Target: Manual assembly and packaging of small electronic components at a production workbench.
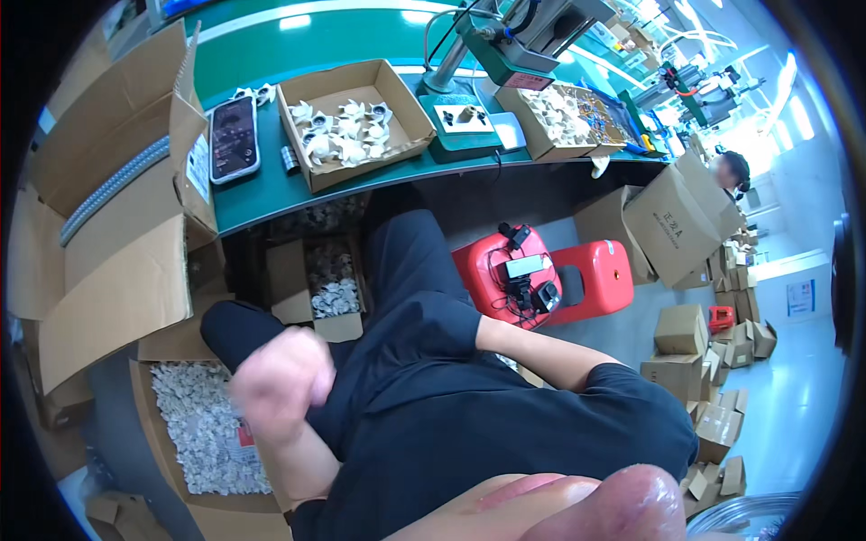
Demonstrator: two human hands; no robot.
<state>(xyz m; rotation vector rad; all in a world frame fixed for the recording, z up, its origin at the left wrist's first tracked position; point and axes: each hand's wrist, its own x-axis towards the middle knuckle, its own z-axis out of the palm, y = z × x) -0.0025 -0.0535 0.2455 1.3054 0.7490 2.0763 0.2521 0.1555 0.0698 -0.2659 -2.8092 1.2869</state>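
My left hand (275, 383) is raised in front of my dark shirt, blurred, its fingers curled into a loose fist with nothing visible in it. It hovers above a floor carton of small white plastic parts (203, 433). A bare forearm (541, 356) crosses my right side, and its hand is hidden behind my body. On the green workbench (262, 194) stand an open cardboard box of white moulded parts (352, 126) and a dark phone (234, 140), both beyond my hand's reach.
A press machine (505, 45) stands at the back of the bench beside a second box of parts (564, 117). A big open carton (117, 207) stands on the left, another parts box (334, 284) under the bench, red seats (541, 279), stacked cartons (713, 361), and another person (732, 171) far right.
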